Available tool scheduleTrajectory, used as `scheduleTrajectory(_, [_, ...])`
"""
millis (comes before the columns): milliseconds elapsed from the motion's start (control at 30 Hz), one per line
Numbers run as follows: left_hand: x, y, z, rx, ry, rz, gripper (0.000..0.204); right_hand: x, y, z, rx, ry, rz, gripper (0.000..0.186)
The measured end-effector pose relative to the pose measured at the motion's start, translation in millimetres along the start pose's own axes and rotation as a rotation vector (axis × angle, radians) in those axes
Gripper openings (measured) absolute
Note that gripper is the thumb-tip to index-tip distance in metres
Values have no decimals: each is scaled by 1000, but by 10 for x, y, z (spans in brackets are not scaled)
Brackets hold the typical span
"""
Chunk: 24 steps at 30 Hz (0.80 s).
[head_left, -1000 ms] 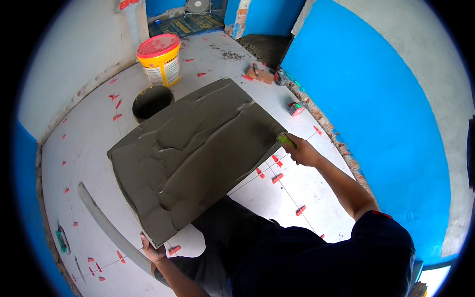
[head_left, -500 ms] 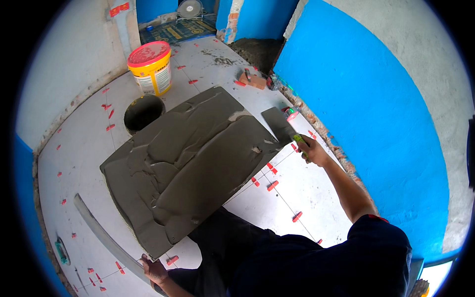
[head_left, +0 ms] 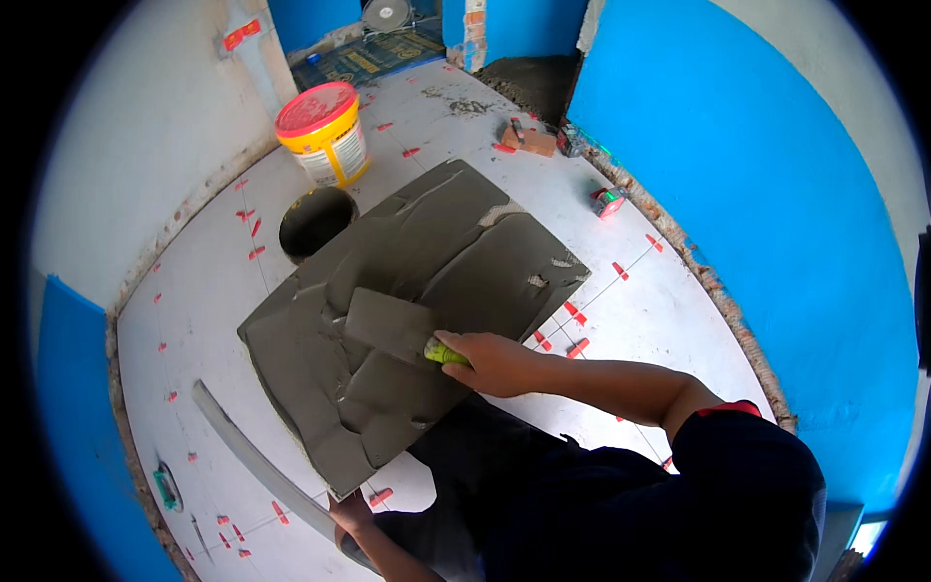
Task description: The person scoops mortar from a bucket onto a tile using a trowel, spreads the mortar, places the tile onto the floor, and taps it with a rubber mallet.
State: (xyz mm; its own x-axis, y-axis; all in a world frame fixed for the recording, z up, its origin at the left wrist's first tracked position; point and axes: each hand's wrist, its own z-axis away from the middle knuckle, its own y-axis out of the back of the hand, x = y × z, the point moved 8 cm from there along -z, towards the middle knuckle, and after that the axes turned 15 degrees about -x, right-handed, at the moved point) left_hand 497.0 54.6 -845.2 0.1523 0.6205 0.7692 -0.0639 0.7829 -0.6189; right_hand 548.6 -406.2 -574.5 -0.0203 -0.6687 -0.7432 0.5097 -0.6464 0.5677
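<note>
A large rectangular tile (head_left: 465,291) lies at a slant before me, its upturned face coated with wet grey mortar in ridges and smears. Small light patches show through the coat near its far right corner. My right hand (head_left: 493,365) is closed around the yellow-green handle of a flat trowel (head_left: 388,322), whose blade rests on the mortar near the middle. At the tile's near corner, my left hand (head_left: 351,512) grips the edge; some of its fingers are hidden. A long grey straight bar (head_left: 254,454) lies beside that hand, looking bent in this view.
Beyond the tile stand a dark mortar-stained bucket (head_left: 318,221) and a yellow bucket with a red lid (head_left: 325,134). Red levelling wedges (head_left: 574,312) dot the pale tiled floor. A brick (head_left: 529,139) and a small red-green device (head_left: 608,202) lie near the blue wall (head_left: 737,145).
My right hand has swung the trowel left and nearer, from the tile's far right corner to its middle. My left hand stays at the near corner. The whole view has shifted slightly.
</note>
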Motion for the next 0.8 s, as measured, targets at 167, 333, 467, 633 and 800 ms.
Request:
scheduleTrajectory(167, [31, 138, 73, 90, 22, -51, 51, 594, 618, 178, 318, -137, 78, 56])
scheduleTrajectory(333, [-102, 142, 16, 183, 90, 128, 56, 1279, 1248, 629, 506, -286, 124, 47])
scheduleTrajectory(467, [-65, 187, 37, 190, 79, 87, 56, 1716, 1424, 756, 442, -301, -326, 34])
scheduleTrajectory(633, [-89, 223, 45, 171, 87, 73, 56, 1888, 1577, 949, 512, -257, -541, 28])
scheduleTrajectory(800, [-116, 247, 123, 158, 86, 134, 56, 2048, 1916, 967, 572, -363, -228, 35])
